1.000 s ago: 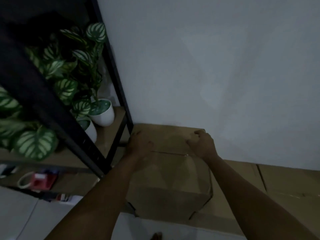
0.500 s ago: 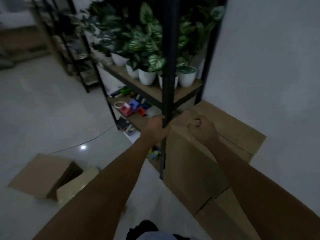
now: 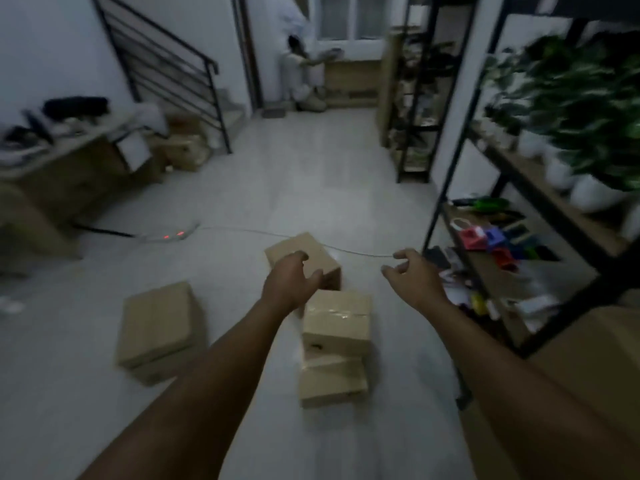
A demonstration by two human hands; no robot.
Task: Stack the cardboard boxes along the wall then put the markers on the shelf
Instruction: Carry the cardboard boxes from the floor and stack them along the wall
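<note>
Lying scattered, plain brown cardboard boxes (image 3: 334, 322)

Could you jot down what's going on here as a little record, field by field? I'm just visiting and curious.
Place: dim room with a pale tiled floor
Left hand: open, empty, reaching out above the floor boxes
Right hand: open, empty, fingers loosely spread
Loose boxes: far box, left box, middle box, near box
Shelf: at right, coloured items, potted plants above
Cable: across the floor
</note>
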